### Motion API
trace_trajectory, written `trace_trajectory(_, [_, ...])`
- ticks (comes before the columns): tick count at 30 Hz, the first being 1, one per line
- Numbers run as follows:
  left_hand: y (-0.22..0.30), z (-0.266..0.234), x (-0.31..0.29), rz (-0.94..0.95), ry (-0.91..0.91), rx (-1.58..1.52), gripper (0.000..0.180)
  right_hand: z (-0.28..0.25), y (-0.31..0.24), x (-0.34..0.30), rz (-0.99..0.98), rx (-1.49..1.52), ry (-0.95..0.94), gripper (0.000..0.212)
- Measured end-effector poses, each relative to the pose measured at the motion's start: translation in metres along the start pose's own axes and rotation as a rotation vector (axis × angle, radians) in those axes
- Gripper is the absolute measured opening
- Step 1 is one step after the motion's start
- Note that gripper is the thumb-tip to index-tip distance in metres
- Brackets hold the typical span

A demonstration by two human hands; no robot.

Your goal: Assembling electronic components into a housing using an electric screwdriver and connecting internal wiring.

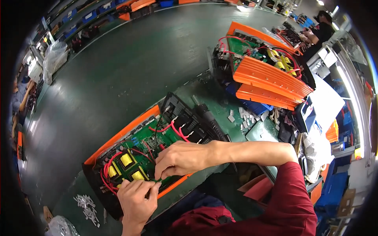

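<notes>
An opened power inverter lies on the green bench before me, with orange side rails (126,133), a green circuit board (167,135) and a black end panel (185,120). Several yellow-wrapped transformers (126,159) sit at its left end, beside looped red wires (106,173). My left hand (138,198) is closed at the near edge of the case, thumb and forefinger pinched together. Over the board, my right hand (177,159) is also closed, its fingertips pointing down close to the left hand's. Whatever the fingertips hold is too small or hidden to make out.
Another opened orange inverter (271,78) rests on a blue bin (256,107) at the back right. Small grey pads (248,118) are scattered near it; loose pale strips (87,208) lie at left. A black-handled tool (206,114) lies by the end panel. Other people work farther off.
</notes>
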State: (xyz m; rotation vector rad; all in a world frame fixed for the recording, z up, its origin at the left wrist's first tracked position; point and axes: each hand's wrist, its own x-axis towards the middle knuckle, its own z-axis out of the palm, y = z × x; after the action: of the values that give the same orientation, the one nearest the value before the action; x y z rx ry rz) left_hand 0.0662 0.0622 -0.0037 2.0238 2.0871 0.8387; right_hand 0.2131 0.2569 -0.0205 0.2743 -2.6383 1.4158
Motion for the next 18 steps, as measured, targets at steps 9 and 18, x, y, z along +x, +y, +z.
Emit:
trace_trajectory(9, [0.033,0.03,-0.013,-0.242,0.152,0.068,0.053,-0.024,-0.006,0.005,-0.001,-0.28,-0.075,0.026])
trace_trajectory(18, [0.021,0.045,-0.026,-0.223,0.103,0.252,0.043,-0.013,-0.013,0.014,-0.057,-0.693,-0.22,0.023])
